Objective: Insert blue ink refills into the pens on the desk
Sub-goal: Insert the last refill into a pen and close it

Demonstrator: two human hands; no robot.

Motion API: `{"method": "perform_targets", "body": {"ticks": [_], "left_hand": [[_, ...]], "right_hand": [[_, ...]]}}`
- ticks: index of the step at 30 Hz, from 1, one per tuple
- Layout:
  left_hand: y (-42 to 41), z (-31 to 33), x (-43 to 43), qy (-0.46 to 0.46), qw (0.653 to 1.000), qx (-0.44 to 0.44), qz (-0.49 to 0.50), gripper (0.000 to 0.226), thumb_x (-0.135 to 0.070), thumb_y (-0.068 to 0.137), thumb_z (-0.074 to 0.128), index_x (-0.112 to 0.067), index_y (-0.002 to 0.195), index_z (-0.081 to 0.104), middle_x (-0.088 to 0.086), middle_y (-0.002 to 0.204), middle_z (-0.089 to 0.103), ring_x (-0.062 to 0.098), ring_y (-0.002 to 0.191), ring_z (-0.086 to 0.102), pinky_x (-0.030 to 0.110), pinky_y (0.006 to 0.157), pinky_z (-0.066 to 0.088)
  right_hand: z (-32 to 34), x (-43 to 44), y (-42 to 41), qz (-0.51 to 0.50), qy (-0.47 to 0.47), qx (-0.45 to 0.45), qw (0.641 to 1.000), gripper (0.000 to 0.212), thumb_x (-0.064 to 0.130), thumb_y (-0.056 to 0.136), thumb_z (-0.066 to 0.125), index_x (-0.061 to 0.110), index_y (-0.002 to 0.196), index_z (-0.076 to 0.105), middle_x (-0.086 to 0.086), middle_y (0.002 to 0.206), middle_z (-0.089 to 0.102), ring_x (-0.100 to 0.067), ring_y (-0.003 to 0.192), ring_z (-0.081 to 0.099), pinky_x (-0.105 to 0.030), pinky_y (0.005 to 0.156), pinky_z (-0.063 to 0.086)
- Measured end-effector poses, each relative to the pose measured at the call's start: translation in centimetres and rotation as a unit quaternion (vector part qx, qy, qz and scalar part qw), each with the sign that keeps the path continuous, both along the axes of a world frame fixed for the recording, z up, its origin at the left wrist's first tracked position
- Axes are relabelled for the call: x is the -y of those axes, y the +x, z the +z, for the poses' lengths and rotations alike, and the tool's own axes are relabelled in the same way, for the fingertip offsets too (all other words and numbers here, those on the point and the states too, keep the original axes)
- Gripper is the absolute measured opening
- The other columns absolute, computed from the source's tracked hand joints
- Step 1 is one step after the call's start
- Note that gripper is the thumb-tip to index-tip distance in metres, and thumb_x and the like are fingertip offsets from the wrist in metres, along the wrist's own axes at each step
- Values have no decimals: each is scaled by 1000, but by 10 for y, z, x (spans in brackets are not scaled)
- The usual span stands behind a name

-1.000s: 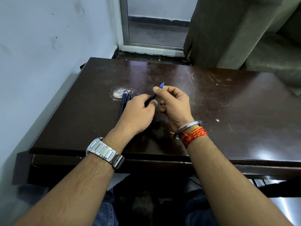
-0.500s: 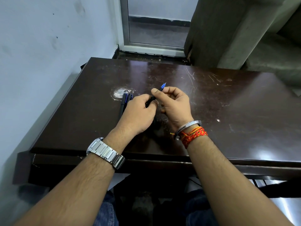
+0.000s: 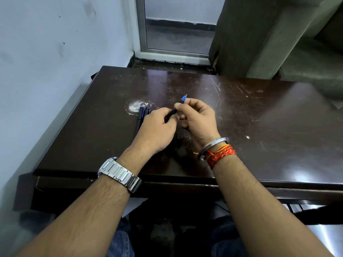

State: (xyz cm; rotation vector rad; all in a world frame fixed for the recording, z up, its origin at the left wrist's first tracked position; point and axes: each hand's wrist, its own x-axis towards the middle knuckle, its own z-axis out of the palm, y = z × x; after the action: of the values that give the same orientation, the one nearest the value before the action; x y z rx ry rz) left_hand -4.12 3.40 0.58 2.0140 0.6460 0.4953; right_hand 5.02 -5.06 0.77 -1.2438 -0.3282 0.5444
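Over the middle of the dark desk (image 3: 259, 127) both hands hold one black pen (image 3: 171, 114) with a blue tip (image 3: 183, 98) pointing up and away. My left hand (image 3: 157, 130) grips the pen's lower barrel. My right hand (image 3: 198, 121) pinches its front end just below the blue tip. Much of the barrel is hidden inside the fingers. Two or three more dark pens with blue parts (image 3: 142, 115) lie side by side on the desk, just left of my left hand.
A white scuff mark (image 3: 134, 106) sits on the desk beside the lying pens. A pale wall (image 3: 46, 62) runs along the desk's left edge. Behind the desk are a door frame (image 3: 141, 34) and a grey curtain (image 3: 250, 34).
The two hands stay on the pen almost in place. The right hand's fingers have shifted slightly around the front end, and the blue tip has barely moved.
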Motion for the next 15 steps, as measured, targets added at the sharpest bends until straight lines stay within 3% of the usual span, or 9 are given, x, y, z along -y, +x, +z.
{"method": "perform_targets", "body": {"ticks": [2, 5, 7, 10, 12, 15], "left_hand": [[0, -1, 0, 0, 1000, -2, 1, 20, -33, 99, 56, -25, 88, 71, -6, 69, 68, 11, 61, 61, 27, 60, 48], [1, -2, -1, 0, 1000, -2, 0, 19, -33, 99, 56, -26, 92, 72, -3, 76, 73, 12, 70, 65, 28, 63, 50], [1, -3, -2, 0, 1000, 8, -1, 19, -31, 98, 56, -27, 89, 72, -7, 73, 71, 8, 65, 63, 24, 60, 48], [1, -4, -2, 6, 1000, 11, 0, 22, -32, 97, 57, -29, 79, 68, -12, 61, 64, 1, 55, 55, 18, 52, 42], [2, -5, -2, 7, 1000, 7, -2, 20, -33, 97, 57, -26, 82, 69, -8, 66, 67, 5, 58, 59, 24, 55, 45], [2, -4, -3, 1, 1000, 13, 0, 18, -32, 98, 57, -28, 87, 71, -8, 72, 70, 6, 63, 63, 19, 57, 46]], "right_hand": [[-1, 0, 0, -15, 6, 8, 1000, 21, 7, 78, 79, 14, 82, 60, 5, 62, 60, -3, 49, 54, -17, 47, 42], [-2, 0, 0, 3, -2, -1, 1000, 17, 10, 79, 77, 14, 88, 64, 0, 73, 64, -4, 52, 54, -19, 46, 41], [-1, -1, 0, 14, -1, -4, 1000, 14, 7, 80, 74, 13, 92, 68, -4, 79, 68, -4, 54, 56, -19, 47, 43], [-1, -1, -1, 0, 0, 16, 1000, 14, 5, 79, 77, 13, 84, 66, 3, 68, 66, -4, 54, 59, -15, 49, 45], [-1, 0, -1, -9, -4, 15, 1000, 18, 9, 78, 79, 14, 82, 63, 2, 68, 64, -5, 54, 58, -16, 48, 44], [1, 1, -1, 19, -8, -3, 1000, 11, 12, 82, 74, 11, 90, 67, -3, 78, 68, -5, 54, 55, -19, 48, 43]]}}
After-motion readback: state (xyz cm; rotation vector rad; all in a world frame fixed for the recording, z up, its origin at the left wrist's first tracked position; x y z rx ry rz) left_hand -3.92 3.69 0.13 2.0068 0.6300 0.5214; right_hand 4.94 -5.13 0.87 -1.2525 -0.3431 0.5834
